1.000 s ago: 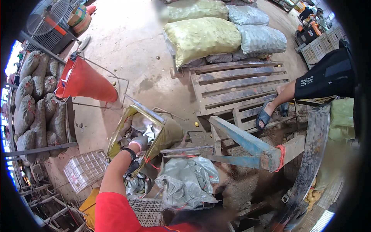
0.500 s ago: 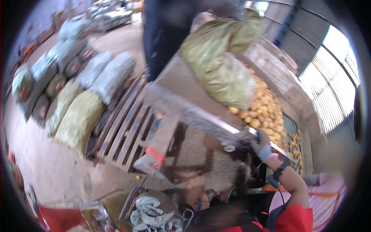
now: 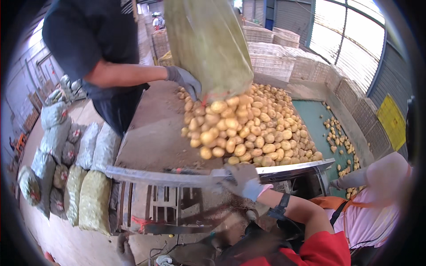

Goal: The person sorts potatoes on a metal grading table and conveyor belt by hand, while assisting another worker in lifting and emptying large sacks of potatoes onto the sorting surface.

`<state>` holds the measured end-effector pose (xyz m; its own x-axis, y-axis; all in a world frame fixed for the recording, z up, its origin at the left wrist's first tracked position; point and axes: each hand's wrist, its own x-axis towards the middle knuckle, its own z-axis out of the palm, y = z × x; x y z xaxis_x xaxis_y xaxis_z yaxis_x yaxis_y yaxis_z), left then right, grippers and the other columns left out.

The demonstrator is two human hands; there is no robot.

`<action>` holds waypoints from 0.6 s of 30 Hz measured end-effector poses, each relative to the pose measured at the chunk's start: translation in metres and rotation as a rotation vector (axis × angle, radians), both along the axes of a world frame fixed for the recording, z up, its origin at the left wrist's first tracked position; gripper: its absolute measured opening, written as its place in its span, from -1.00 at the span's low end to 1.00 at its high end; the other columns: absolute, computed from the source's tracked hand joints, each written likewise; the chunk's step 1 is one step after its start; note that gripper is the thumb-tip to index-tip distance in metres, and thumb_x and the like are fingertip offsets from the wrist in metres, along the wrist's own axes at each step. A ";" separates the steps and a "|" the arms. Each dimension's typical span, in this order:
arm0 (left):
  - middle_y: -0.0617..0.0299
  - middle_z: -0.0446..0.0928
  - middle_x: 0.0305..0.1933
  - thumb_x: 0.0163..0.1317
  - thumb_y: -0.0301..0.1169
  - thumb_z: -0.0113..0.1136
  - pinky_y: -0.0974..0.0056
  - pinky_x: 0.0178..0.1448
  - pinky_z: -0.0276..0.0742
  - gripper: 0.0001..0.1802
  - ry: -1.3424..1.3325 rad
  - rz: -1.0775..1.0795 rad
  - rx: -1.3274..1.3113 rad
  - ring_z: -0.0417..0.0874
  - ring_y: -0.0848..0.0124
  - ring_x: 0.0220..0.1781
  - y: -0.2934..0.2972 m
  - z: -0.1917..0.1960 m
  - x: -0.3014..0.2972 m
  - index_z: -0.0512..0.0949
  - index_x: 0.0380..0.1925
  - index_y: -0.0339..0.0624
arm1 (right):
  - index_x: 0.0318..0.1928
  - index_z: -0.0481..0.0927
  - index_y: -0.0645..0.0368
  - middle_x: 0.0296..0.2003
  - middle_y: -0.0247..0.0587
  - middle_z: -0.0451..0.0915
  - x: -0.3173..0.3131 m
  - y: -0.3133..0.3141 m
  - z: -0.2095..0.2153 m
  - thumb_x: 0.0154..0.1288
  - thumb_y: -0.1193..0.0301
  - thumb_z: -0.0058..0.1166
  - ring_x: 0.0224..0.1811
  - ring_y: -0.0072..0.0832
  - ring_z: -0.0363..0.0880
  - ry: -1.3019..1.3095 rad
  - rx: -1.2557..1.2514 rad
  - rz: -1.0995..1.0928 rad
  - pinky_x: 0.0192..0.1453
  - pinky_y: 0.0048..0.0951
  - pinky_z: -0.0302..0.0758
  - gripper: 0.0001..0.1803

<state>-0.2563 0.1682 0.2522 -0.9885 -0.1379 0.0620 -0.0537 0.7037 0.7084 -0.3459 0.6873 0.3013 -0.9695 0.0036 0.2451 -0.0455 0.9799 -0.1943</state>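
My right hand (image 3: 242, 181), in a grey glove with a strapped device on the wrist, is at the metal rim (image 3: 155, 176) of a sorting table; its fingers are smeared by motion. Just beyond it lies a big heap of potatoes (image 3: 270, 137). A co-worker's gloved hand (image 3: 184, 80) is at the mouth of a tall yellow-green sack (image 3: 208, 48), held upside down as potatoes tumble out. At the lower left a dark gloved hand (image 3: 125, 250), apparently my left, hangs near the table's slatted underside, partly cut off; its fingers are unclear.
Full sacks (image 3: 95, 199) are stacked on the floor at the left. Loose potatoes lie on a green surface (image 3: 310, 117) at the right, where another person in pink (image 3: 372, 213) stands close by. White crates (image 3: 270, 60) line the far side.
My view has swung up and right. The co-worker's sack, lying on the table before, is now raised and pouring potatoes, and the heap has grown. My right hand is farther left along the rim.
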 end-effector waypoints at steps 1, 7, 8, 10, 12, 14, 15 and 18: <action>-0.02 0.50 0.13 0.37 -0.41 0.02 0.27 0.28 0.32 -0.62 -0.019 -0.055 0.048 0.46 0.27 0.20 0.040 0.022 -0.013 0.43 0.11 -0.41 | 0.09 0.46 -0.01 -0.17 -0.06 0.55 -0.001 0.007 0.003 0.20 0.02 0.04 -0.14 -0.17 0.55 -0.064 -0.037 0.104 -0.06 -0.16 0.40 -0.49; 0.01 0.52 0.13 0.33 -0.43 0.05 0.23 0.25 0.39 -0.63 0.152 0.031 -0.075 0.54 0.29 0.13 0.229 0.085 -0.039 0.46 0.09 -0.40 | 0.22 0.35 -0.08 0.05 -0.17 0.47 -0.017 0.140 -0.035 0.33 0.16 -0.11 0.23 -0.14 0.35 -0.173 -0.147 0.360 0.21 -0.09 0.34 -0.53; 0.01 0.52 0.13 0.31 -0.46 0.06 0.22 0.23 0.41 -0.64 0.201 -0.069 -0.100 0.54 0.29 0.13 0.247 0.088 -0.038 0.47 0.08 -0.39 | 0.25 0.32 -0.12 0.09 -0.15 0.44 -0.023 0.171 -0.057 0.34 0.15 -0.13 0.27 -0.12 0.29 -0.174 -0.127 0.402 0.25 -0.09 0.31 -0.52; -0.01 0.54 0.07 0.26 -0.55 0.08 0.22 0.21 0.44 -0.65 0.169 -0.140 0.236 0.56 0.26 0.10 0.316 0.113 -0.038 0.49 0.06 -0.38 | 0.31 0.26 -0.21 0.24 -0.10 0.32 -0.014 0.204 -0.040 0.36 0.12 -0.21 0.35 -0.12 0.19 -0.129 0.189 0.381 0.32 -0.11 0.25 -0.49; -0.02 0.54 0.05 0.20 -0.57 0.02 0.18 0.22 0.42 -0.61 0.255 -0.260 0.041 0.56 0.20 0.08 0.341 0.102 -0.061 0.49 0.06 -0.36 | 0.32 0.26 -0.22 0.26 -0.10 0.30 -0.017 0.238 -0.056 0.35 0.07 -0.22 0.35 -0.11 0.19 -0.174 0.149 0.384 0.33 -0.10 0.23 -0.47; -0.12 0.52 0.00 0.05 -0.67 -0.08 0.14 0.21 0.39 -0.53 0.373 -0.403 -0.094 0.56 0.07 0.03 0.368 0.091 -0.083 0.46 0.04 -0.44 | 0.33 0.30 -0.25 0.29 -0.09 0.27 -0.026 0.262 -0.054 0.28 -0.04 -0.13 0.36 -0.09 0.19 -0.655 0.134 0.294 0.37 -0.07 0.17 -0.39; -0.12 0.52 0.00 0.05 -0.67 -0.08 0.14 0.21 0.39 -0.53 0.366 -0.421 -0.096 0.56 0.07 0.03 0.389 0.095 -0.091 0.46 0.04 -0.44 | 0.33 0.30 -0.25 0.29 -0.09 0.27 -0.033 0.281 -0.049 0.28 -0.04 -0.13 0.36 -0.09 0.19 -0.662 0.121 0.280 0.37 -0.07 0.17 -0.39; -0.12 0.50 0.05 0.05 -0.68 0.00 0.12 0.24 0.37 -0.51 0.311 -0.514 -0.176 0.52 0.05 0.11 0.443 0.108 -0.115 0.45 0.08 -0.41 | 0.24 0.41 -0.03 0.36 -0.06 0.17 -0.028 0.334 -0.053 0.16 -0.02 0.02 0.49 -0.12 -0.12 -0.417 0.091 0.186 0.46 -0.02 -0.02 -0.34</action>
<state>-0.3710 0.6116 0.3604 -0.8575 0.3892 0.3364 0.5132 0.6920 0.5076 -0.3738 1.0209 0.2480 -0.9675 -0.1830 -0.1747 -0.1583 0.9765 -0.1465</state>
